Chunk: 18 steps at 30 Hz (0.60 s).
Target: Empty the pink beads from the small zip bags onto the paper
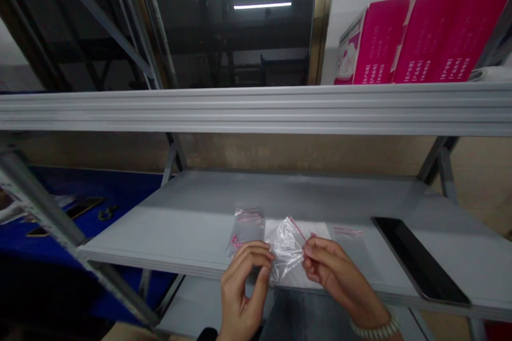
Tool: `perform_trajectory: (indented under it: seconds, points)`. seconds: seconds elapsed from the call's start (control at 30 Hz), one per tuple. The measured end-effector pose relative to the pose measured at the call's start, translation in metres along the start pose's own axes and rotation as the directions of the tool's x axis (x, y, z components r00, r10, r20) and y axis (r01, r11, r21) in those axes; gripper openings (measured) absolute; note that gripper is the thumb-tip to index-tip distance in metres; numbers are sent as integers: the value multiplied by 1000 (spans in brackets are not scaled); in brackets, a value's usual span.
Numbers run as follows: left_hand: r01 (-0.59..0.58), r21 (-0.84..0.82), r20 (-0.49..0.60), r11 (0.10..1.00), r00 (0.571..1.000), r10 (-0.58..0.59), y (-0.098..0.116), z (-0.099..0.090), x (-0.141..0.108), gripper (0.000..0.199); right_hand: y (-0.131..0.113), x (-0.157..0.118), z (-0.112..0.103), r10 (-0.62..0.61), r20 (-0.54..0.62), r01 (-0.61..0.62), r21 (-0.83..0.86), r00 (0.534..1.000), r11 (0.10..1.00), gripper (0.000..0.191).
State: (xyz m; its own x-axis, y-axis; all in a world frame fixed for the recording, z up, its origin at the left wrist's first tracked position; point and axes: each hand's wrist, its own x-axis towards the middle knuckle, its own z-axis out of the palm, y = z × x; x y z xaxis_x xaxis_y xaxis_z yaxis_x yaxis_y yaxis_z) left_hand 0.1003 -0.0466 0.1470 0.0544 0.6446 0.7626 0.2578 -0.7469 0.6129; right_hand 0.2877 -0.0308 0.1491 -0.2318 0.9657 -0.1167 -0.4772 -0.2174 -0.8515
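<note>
My left hand (244, 282) and my right hand (334, 277) pinch opposite edges of a small clear zip bag (286, 250) with a red-lined seal, crumpled between them just above the grey metal shelf (260, 197). Another small zip bag (246, 229) with pink contents lies on the shelf behind my left hand. Under the held bag is a white paper sheet (298, 229). A faint flat clear bag (352, 245) lies to the right of my right hand. A beaded bracelet (376, 329) circles my right wrist.
A black tablet (420, 261) lies on the shelf's right side. A grey upper shelf beam (256, 112) crosses above my hands, with magenta boxes (424, 37) standing on it. A blue surface (92, 197) with dark items lies at the lower left.
</note>
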Motion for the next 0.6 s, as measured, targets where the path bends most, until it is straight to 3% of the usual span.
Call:
perform_trajectory:
  seconds: [0.13,0.33,0.6]
  points:
    - [48,-110,-16,993,999,-50,2,3,-1,18,0,-7,-5,4,23,-2,-88,1000,996,36]
    - [80,-126,-26,989,996,-84,3,7,1,19,-5,-10,-4,25,84,-10,-173,996,985,33]
    - [184,36,-19,982,983,-183,19,17,11,14,-5,-15,3,61,109,-45,-142,992,989,37]
